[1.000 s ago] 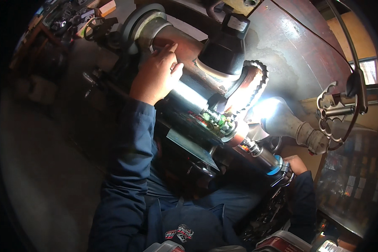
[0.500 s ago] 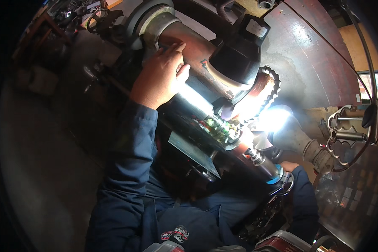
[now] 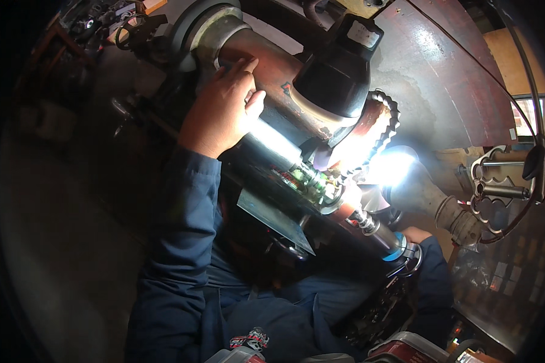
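My left hand (image 3: 220, 115) lies on a reddish-brown metal cylinder (image 3: 263, 63) of a machine, its fingers stretched out. Below the hand a shiny steel shaft (image 3: 275, 140) runs down to the right toward small brightly lit parts (image 3: 318, 181). Further along that line comes a steel sleeve (image 3: 381, 236) with a blue ring (image 3: 395, 251) round its end. Just behind the blue ring is my right hand (image 3: 416, 234); its fingers are mostly hidden, so its grip does not show. Glare washes out much of the middle.
A black housing (image 3: 339, 69) rises above the cylinder, beside a scalloped-edged part (image 3: 384, 118). A bright lamp (image 3: 396, 166) glows at right. One flat metal plate (image 3: 275, 221) juts out toward me. Clear-lidded boxes (image 3: 406, 349) stand at the lower edge; a metal rack (image 3: 496, 181) is far right.
The whole view has shifted slightly, so everything sits a little further left. Both hands keep their places against the machine.
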The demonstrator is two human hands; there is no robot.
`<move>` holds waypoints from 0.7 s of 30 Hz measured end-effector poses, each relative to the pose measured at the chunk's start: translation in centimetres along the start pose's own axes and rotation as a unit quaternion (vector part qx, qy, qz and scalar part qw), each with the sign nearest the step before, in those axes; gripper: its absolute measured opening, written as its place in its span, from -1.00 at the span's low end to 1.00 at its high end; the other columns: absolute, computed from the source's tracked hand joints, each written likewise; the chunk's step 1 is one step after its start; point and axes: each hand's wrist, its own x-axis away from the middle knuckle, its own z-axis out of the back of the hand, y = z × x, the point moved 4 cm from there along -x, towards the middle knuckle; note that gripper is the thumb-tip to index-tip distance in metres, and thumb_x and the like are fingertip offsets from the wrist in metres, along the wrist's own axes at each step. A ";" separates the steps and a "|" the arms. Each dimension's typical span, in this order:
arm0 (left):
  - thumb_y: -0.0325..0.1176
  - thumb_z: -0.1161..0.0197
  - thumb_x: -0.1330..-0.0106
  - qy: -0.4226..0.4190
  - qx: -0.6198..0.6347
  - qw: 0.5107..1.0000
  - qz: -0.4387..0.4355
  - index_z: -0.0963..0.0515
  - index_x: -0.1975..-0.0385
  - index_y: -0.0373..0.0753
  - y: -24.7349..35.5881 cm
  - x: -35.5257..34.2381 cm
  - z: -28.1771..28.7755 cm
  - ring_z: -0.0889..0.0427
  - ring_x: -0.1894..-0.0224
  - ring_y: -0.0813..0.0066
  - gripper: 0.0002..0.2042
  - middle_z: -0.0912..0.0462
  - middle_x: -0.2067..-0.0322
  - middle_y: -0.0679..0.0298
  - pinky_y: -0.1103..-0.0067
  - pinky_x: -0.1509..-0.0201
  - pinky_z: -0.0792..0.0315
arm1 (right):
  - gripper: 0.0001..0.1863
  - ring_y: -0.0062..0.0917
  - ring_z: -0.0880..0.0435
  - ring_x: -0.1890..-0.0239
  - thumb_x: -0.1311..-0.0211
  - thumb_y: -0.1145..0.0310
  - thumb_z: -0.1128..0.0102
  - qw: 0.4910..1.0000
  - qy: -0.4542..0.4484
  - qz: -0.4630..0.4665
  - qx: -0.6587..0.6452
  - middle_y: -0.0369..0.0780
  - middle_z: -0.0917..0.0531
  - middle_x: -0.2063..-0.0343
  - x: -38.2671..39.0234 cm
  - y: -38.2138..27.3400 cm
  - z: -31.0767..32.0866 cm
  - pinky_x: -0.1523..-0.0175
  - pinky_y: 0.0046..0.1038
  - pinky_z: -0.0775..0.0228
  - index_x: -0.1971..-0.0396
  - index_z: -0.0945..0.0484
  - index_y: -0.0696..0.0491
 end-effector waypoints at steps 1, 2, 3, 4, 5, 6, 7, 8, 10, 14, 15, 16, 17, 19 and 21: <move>-0.41 -0.27 -0.30 -0.002 -0.005 1.000 -0.002 -0.37 -0.23 -0.35 -0.1 0.0 -0.2 -0.61 0.28 0.16 -0.51 -0.64 0.17 0.06 0.38 0.07 -0.52 | -0.75 -0.46 -0.69 0.35 -0.21 0.31 -0.19 0.998 -0.032 -0.027 -0.044 -0.13 -0.74 0.37 1.9 3.8 -2.1 0.20 -0.38 -0.48 0.26 -0.68 0.18; -0.41 -0.27 -0.30 0.000 0.005 1.000 -0.005 -0.37 -0.23 -0.35 0.1 -0.3 -0.8 -0.61 0.28 0.16 -0.51 -0.64 0.17 0.06 0.38 0.07 -0.52 | -0.74 -0.46 -0.69 0.34 -0.22 0.31 -0.20 0.992 -0.059 -0.060 -0.090 -0.12 -0.74 0.37 2.9 6.8 -3.3 0.20 -0.38 -0.48 0.25 -0.68 0.20; -0.40 -0.26 -0.31 0.000 -0.028 1.000 0.005 -0.37 -0.23 -0.35 -0.4 0.6 0.4 -0.63 0.23 0.14 -0.52 -0.61 0.06 0.01 0.38 0.03 -0.53 | -0.90 -0.40 -0.69 0.42 -0.02 0.42 -0.24 0.976 -0.046 0.149 0.150 -0.23 -0.66 0.54 1.3 -3.4 0.3 0.24 -0.35 -0.48 0.46 -0.69 0.07; -0.39 -0.26 -0.32 0.011 -0.031 0.999 0.000 -0.37 -0.23 -0.35 -0.2 0.3 0.2 -0.64 0.18 0.12 -0.52 -0.58 -0.05 -0.03 0.38 -0.01 -0.53 | -0.90 -0.40 -0.69 0.42 -0.02 0.42 -0.24 0.977 -0.044 0.141 0.152 -0.23 -0.66 0.54 2.5 -3.3 0.4 0.24 -0.35 -0.48 0.46 -0.69 0.07; -0.39 -0.26 -0.32 0.013 -0.028 1.000 0.000 -0.37 -0.23 -0.35 -0.1 0.2 0.1 -0.64 0.18 0.12 -0.52 -0.58 -0.05 -0.03 0.38 -0.01 -0.53 | -0.85 -0.33 -0.67 0.45 -0.02 0.41 -0.21 0.987 -0.037 0.116 0.102 -0.11 -0.68 0.50 3.3 -3.0 0.4 0.29 -0.33 -0.46 0.44 -0.68 0.15; -0.38 -0.25 -0.33 0.004 -0.020 1.000 0.006 -0.37 -0.22 -0.35 -0.2 0.2 0.0 -0.64 0.12 0.10 -0.52 -0.51 -0.13 -0.06 0.37 -0.05 -0.52 | -0.80 -0.26 -0.66 0.47 -0.03 0.41 -0.18 0.994 -0.029 0.092 0.051 0.02 -0.69 0.45 3.8 -3.1 0.4 0.33 -0.31 -0.44 0.41 -0.67 0.23; -0.37 -0.25 -0.34 -0.004 -0.012 1.000 0.011 -0.37 -0.22 -0.34 -0.3 0.2 -0.2 -0.63 0.05 0.08 -0.53 -0.45 -0.21 -0.10 0.37 -0.09 -0.52 | -0.80 -0.26 -0.66 0.47 -0.03 0.41 -0.18 0.994 -0.030 0.091 0.053 0.02 -0.69 0.45 4.4 -3.5 0.1 0.33 -0.31 -0.44 0.41 -0.67 0.23; -0.37 -0.25 -0.34 -0.003 -0.011 1.000 0.012 -0.37 -0.22 -0.34 -0.3 0.2 -0.2 -0.63 0.05 0.08 -0.53 -0.45 -0.21 -0.10 0.37 -0.09 -0.52 | -0.81 -0.32 -0.64 0.51 -0.05 0.41 -0.18 0.995 0.043 0.086 -0.022 -0.03 -0.68 0.51 4.9 -4.0 0.2 0.35 -0.31 -0.43 0.44 -0.67 0.23; -0.37 -0.24 -0.34 -0.009 -0.026 1.000 0.005 -0.37 -0.22 -0.33 -0.3 0.1 0.0 -0.60 -0.05 0.03 -0.53 -0.42 -0.24 -0.11 0.37 -0.13 -0.51 | -0.81 -0.38 -0.62 0.55 -0.06 0.41 -0.17 0.986 0.115 0.081 -0.095 -0.08 -0.68 0.57 5.8 -5.7 0.5 0.37 -0.31 -0.41 0.47 -0.67 0.23; -0.36 -0.24 -0.35 -0.002 -0.044 0.999 0.002 -0.37 -0.22 -0.33 -0.5 0.1 -0.2 -0.54 -0.15 0.00 -0.54 -0.38 -0.27 -0.11 0.36 -0.17 -0.49 | -0.77 -0.46 -0.65 0.50 -0.16 0.45 -0.08 0.950 0.164 -0.129 -0.232 -0.15 -0.70 0.55 7.0 -5.3 0.3 0.33 -0.41 -0.46 0.39 -0.68 0.27; -0.36 -0.24 -0.35 0.001 -0.057 0.998 -0.003 -0.38 -0.19 -0.34 -0.4 0.1 -0.3 -0.51 -0.18 -0.02 -0.56 -0.37 -0.28 -0.10 0.34 -0.19 -0.47 | -0.75 -0.44 -0.70 0.43 -0.18 0.48 -0.04 0.913 0.166 -0.187 -0.322 -0.10 -0.74 0.45 7.3 -5.1 -0.1 0.29 -0.43 -0.49 0.34 -0.68 0.28; -0.35 -0.24 -0.35 0.003 -0.071 0.997 -0.007 -0.40 -0.16 -0.35 -0.4 0.1 -0.3 -0.48 -0.21 -0.03 -0.58 -0.37 -0.29 -0.08 0.33 -0.21 -0.46 | -0.75 -0.44 -0.70 0.43 -0.18 0.48 -0.04 0.913 0.166 -0.188 -0.321 -0.10 -0.74 0.45 7.5 -5.5 -0.4 0.29 -0.43 -0.49 0.34 -0.68 0.28; -0.35 -0.24 -0.35 0.004 -0.071 0.997 -0.007 -0.40 -0.16 -0.35 -0.4 0.1 -0.3 -0.48 -0.21 -0.03 -0.58 -0.37 -0.29 -0.08 0.33 -0.21 -0.46 | -0.74 -0.48 -0.66 0.45 -0.23 0.47 -0.02 0.904 0.224 -0.175 -0.320 -0.15 -0.72 0.47 7.7 -6.1 -0.4 0.27 -0.47 -0.47 0.35 -0.67 0.32; -0.34 -0.23 -0.35 0.005 -0.072 0.997 -0.015 -0.43 -0.10 -0.37 -0.5 0.1 -0.5 -0.44 -0.24 -0.04 -0.62 -0.37 -0.30 -0.03 0.31 -0.24 -0.43 | -0.72 -0.51 -0.62 0.46 -0.27 0.46 0.00 0.891 0.283 -0.162 -0.318 -0.19 -0.71 0.48 8.3 -6.2 -0.6 0.25 -0.51 -0.45 0.37 -0.65 0.35; -0.34 -0.23 -0.35 0.000 -0.061 0.998 -0.010 -0.44 -0.07 -0.37 -0.6 0.0 -0.5 -0.43 -0.24 -0.05 -0.64 -0.36 -0.31 -0.01 0.31 -0.25 -0.42 | -0.71 -0.53 -0.63 0.43 -0.30 0.48 0.04 0.890 0.293 -0.150 -0.315 -0.17 -0.72 0.42 8.4 -5.7 -0.9 0.22 -0.50 -0.45 0.36 -0.65 0.34</move>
